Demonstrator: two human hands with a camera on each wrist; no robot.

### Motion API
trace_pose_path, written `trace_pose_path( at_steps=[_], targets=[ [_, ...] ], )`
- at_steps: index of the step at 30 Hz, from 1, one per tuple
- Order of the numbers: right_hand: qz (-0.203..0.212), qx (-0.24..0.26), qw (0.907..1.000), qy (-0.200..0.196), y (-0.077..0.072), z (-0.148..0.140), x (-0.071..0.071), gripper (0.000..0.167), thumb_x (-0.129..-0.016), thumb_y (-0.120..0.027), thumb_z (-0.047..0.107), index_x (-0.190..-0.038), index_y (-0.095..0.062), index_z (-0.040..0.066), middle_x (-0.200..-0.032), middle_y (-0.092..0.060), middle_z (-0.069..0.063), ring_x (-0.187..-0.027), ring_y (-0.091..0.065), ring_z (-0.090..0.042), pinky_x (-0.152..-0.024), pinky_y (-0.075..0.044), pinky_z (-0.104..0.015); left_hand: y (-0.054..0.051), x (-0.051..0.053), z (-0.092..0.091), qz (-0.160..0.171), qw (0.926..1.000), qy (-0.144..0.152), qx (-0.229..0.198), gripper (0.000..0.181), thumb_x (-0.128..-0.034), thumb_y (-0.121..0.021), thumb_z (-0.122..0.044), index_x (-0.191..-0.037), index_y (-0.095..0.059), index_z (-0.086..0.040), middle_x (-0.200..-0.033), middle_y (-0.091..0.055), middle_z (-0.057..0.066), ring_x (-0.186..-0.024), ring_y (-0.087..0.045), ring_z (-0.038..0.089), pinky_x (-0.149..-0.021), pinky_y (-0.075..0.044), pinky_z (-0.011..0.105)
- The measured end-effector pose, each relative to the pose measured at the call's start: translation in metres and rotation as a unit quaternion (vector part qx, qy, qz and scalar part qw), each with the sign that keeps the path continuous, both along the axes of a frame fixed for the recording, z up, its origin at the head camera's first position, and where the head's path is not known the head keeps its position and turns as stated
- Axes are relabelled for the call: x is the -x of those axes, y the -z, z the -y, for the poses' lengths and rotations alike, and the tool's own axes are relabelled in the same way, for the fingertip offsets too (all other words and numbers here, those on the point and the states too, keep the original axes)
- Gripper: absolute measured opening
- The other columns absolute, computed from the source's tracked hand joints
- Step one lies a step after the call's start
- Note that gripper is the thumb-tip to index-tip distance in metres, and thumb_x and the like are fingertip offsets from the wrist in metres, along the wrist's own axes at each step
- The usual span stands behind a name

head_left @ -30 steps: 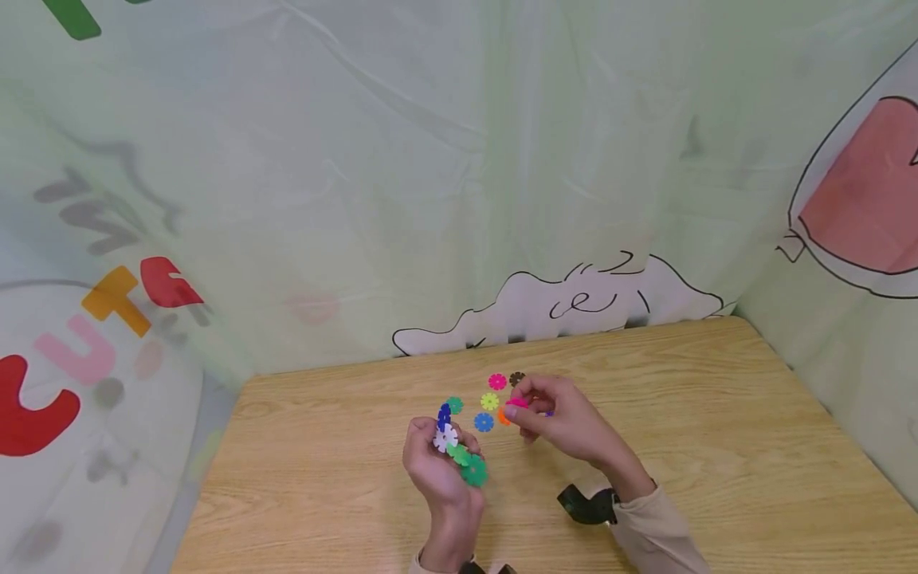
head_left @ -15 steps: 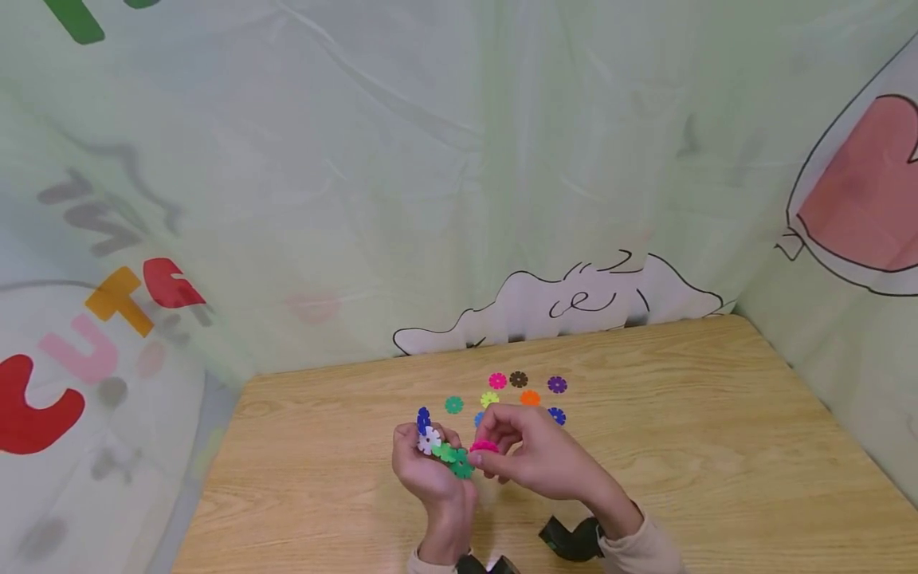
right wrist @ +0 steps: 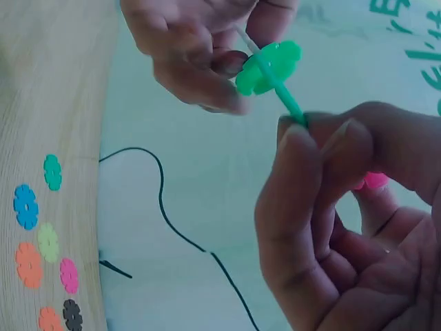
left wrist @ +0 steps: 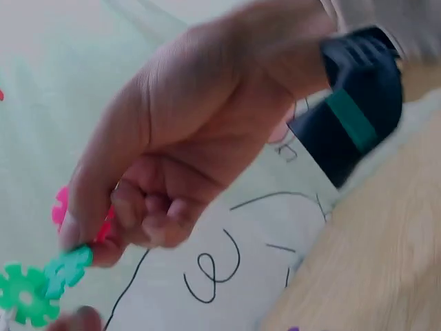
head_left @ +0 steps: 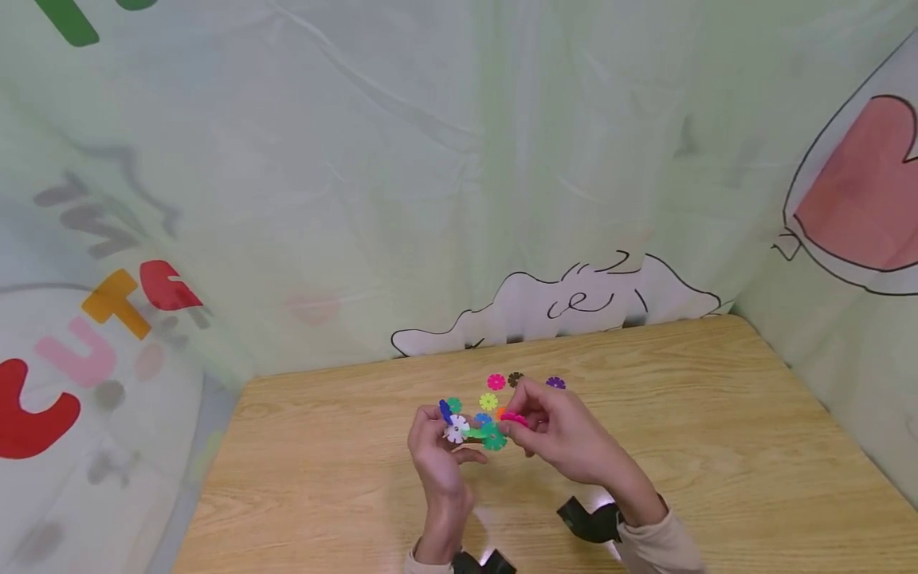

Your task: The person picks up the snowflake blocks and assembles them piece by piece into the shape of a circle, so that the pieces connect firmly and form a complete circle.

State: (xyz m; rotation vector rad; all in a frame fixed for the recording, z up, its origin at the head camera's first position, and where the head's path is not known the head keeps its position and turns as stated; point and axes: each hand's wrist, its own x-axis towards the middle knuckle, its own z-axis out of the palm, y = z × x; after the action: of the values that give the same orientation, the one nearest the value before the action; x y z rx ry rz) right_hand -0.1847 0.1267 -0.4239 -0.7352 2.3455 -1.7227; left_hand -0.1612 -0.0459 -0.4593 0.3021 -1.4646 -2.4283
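My left hand (head_left: 436, 462) holds a chain of notched plastic snowflake discs: a dark blue disc (head_left: 445, 411), a white disc (head_left: 453, 435), a light green disc (head_left: 474, 433) and a teal-green disc (head_left: 495, 440). Just to its right, my right hand (head_left: 574, 446) pinches a pink snowflake disc (head_left: 515, 418). In the right wrist view, right thumb and fingertips meet the edge of the teal-green disc (right wrist: 288, 103), while the pink disc (right wrist: 374, 181) shows partly behind the fingers. The left wrist view also shows the pink disc (left wrist: 60, 204) mostly covered by the right thumb.
On the wooden table (head_left: 323, 462), loose snowflake discs lie beyond the hands, among them a yellow disc (head_left: 488, 401), a pink one (head_left: 496, 382), a brown one (head_left: 515, 379) and a purple one (head_left: 555, 383). A printed cloth (head_left: 358, 199) hangs behind the table.
My right hand brought the pink disc left to the chain, then both hands shifted right and up. The chain has turned, its teal-green end now by the right fingertips.
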Motion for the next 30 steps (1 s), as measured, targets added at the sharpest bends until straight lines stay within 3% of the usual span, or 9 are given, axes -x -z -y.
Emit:
trace_pose_path(
  at_steps=[4,8,11,13,18,24,30],
  targets=[
    [0.012,0.02,0.9996,-0.017,0.001,-0.006,0.005,0.017,-0.097,-0.075,0.005,-0.097,-0.058,0.002,-0.092,-0.069,-0.015,-0.064,-0.064,-0.013,-0.056,-0.06,-0.028,0.0,-0.002,0.0,-0.014,0.9979,0.053,0.035,0.019,-0.1045,-0.033,-0.013,-0.092,-0.047,-0.008,-0.069,-0.072,0.004,-0.05,-0.07,0.016,-0.039,-0.052,0.025],
    [0.024,0.029,0.9989,-0.028,0.0,-0.01,0.007,0.017,-0.099,-0.073,0.006,-0.098,-0.057,0.001,-0.093,-0.068,-0.015,-0.066,-0.065,-0.013,-0.057,-0.061,-0.03,-0.001,-0.005,-0.005,-0.046,0.9951,0.061,0.063,0.035,-0.1137,-0.028,-0.028,-0.104,-0.048,-0.001,-0.067,-0.069,0.002,-0.046,-0.067,0.014,-0.036,-0.049,0.026],
    [0.028,0.037,0.9984,-0.031,-0.001,-0.01,0.007,0.017,-0.1,-0.072,0.006,-0.099,-0.057,0.0,-0.092,-0.067,-0.014,-0.066,-0.064,-0.012,-0.057,-0.061,-0.03,-0.003,-0.007,-0.01,-0.06,0.9927,0.038,0.097,0.043,-0.1162,-0.025,-0.035,-0.109,-0.043,0.003,-0.067,-0.064,0.003,-0.043,-0.062,0.012,-0.033,-0.048,0.029],
    [0.028,0.042,0.9983,-0.03,-0.001,-0.009,0.007,0.017,-0.1,-0.072,0.005,-0.098,-0.056,-0.001,-0.092,-0.067,-0.013,-0.065,-0.064,-0.012,-0.057,-0.061,-0.03,-0.003,-0.008,-0.012,-0.06,0.9916,0.018,0.113,0.039,-0.1165,-0.026,-0.036,-0.111,-0.038,0.001,-0.067,-0.061,0.003,-0.042,-0.059,0.011,-0.033,-0.047,0.03],
    [0.033,0.061,0.9972,-0.026,-0.001,-0.005,0.006,0.019,-0.099,-0.072,0.004,-0.097,-0.055,-0.002,-0.089,-0.066,-0.011,-0.065,-0.065,-0.015,-0.057,-0.062,-0.032,-0.003,-0.007,-0.015,-0.082,0.9898,-0.036,0.111,0.025,-0.1171,-0.029,-0.033,-0.11,-0.028,-0.008,-0.068,-0.061,0.004,-0.04,-0.055,0.01,-0.033,-0.046,0.026],
    [0.043,0.072,0.9959,-0.032,-0.001,0.0,0.003,0.019,-0.1,-0.072,0.006,-0.098,-0.055,-0.001,-0.084,-0.065,-0.008,-0.064,-0.065,-0.014,-0.058,-0.063,-0.034,-0.003,-0.006,-0.017,-0.132,0.9818,-0.085,0.107,0.023,-0.1171,-0.034,-0.023,-0.103,-0.034,-0.005,-0.077,-0.063,0.011,-0.046,-0.06,0.008,-0.032,-0.049,0.031],
    [0.071,0.081,0.9921,-0.065,0.0,0.005,-0.002,0.016,-0.101,-0.07,0.006,-0.099,-0.056,-0.001,-0.084,-0.064,-0.01,-0.065,-0.062,-0.012,-0.059,-0.063,-0.034,-0.006,-0.006,-0.016,-0.133,0.9801,-0.113,0.094,0.022,-0.1155,-0.03,-0.017,-0.098,-0.035,-0.005,-0.073,-0.06,0.01,-0.048,-0.055,0.005,-0.028,-0.04,0.028]
  ],
)
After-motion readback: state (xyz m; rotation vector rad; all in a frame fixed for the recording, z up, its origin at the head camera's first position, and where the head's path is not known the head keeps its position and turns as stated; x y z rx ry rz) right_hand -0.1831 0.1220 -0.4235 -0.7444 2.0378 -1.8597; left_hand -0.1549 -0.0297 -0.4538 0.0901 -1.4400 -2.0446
